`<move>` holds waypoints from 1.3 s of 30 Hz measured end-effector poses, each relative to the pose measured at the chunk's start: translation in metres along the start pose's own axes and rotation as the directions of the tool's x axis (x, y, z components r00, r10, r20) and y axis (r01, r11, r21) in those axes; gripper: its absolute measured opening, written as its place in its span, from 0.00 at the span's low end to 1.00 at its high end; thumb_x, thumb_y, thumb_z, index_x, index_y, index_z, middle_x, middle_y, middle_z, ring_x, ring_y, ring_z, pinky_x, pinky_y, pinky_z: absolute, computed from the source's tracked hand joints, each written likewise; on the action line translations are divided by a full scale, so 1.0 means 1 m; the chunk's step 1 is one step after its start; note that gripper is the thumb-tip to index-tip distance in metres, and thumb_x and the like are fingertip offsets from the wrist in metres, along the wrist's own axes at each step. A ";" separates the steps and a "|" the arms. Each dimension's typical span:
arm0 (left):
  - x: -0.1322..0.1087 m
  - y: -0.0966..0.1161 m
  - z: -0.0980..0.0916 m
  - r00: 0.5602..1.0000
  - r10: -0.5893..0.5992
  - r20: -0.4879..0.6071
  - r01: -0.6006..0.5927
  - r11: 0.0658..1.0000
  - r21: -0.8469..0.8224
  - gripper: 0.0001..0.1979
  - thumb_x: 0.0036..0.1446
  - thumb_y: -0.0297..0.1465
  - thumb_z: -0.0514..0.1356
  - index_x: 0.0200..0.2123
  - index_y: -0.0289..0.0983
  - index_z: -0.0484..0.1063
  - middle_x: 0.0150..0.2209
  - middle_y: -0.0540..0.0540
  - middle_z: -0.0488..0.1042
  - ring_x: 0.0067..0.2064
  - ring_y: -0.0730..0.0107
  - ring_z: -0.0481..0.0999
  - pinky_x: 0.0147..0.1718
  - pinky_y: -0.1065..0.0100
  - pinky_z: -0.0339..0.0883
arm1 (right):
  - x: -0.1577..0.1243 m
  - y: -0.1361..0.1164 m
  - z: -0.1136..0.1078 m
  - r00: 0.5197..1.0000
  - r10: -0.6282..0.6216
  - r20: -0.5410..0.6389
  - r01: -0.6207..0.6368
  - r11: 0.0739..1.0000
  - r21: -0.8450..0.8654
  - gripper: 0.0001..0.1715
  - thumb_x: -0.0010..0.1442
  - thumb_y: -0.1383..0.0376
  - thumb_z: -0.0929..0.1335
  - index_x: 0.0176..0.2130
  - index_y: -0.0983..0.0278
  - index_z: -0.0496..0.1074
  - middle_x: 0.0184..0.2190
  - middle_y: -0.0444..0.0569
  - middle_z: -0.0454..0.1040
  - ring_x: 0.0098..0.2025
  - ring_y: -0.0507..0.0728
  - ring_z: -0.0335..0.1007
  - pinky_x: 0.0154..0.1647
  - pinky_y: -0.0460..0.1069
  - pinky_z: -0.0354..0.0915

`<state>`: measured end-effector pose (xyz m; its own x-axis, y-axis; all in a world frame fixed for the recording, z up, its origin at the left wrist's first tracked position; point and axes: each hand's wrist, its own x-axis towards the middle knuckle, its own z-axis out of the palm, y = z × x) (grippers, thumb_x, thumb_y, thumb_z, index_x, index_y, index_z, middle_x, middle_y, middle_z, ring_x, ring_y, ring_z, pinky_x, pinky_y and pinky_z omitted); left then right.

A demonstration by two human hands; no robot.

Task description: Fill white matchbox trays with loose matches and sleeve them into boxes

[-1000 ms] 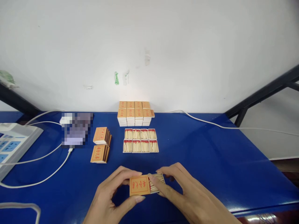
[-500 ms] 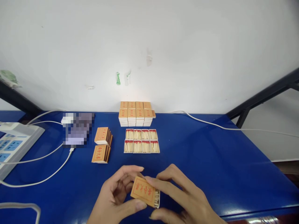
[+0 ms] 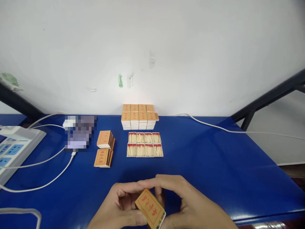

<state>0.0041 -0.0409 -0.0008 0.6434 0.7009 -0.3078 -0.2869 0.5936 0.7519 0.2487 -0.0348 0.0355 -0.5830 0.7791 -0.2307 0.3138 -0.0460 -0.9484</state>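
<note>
An orange matchbox with red characters (image 3: 150, 208) is held tilted between my two hands at the lower middle of the head view. My left hand (image 3: 119, 206) grips it from the left, its thumb pressed on the near edge. Curled round the right side, my right hand (image 3: 188, 203) has its thumb by the box's lower right end and fingers behind it. A white end with dark marks shows there. Beyond the hands lie open match trays (image 3: 145, 150) in two rows, full of red-tipped matches. Behind them is a block of stacked matchboxes (image 3: 138, 116).
Two leaning rows of matchbox covers (image 3: 104, 139) stand to the left on the blue table (image 3: 214, 165). Further left are a blurred-out phone (image 3: 81, 133), white cables (image 3: 57, 176) and a power strip (image 3: 19, 146). A white wall (image 3: 190, 57) rises behind.
The matchbox has turned and come slightly nearer, and its tray end sticks out less. My right fingers have moved from the box's top face to behind it.
</note>
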 end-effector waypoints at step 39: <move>0.012 -0.024 0.019 0.990 0.075 -0.119 -0.112 0.932 -0.345 0.30 0.60 0.42 0.79 0.63 0.45 0.81 0.48 0.43 0.86 0.46 0.62 0.89 0.50 0.65 0.79 | -0.007 -0.015 0.011 0.953 -0.132 -0.273 0.139 0.990 0.008 0.27 0.64 0.54 0.82 0.60 0.51 0.79 0.54 0.46 0.80 0.54 0.57 0.78 0.55 0.51 0.74</move>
<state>0.0324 -0.0546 -0.0110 0.5315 0.7853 -0.3175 -0.5842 0.6112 0.5339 0.2397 -0.0459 0.0490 -0.3921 0.9192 -0.0351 0.2236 0.0583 -0.9729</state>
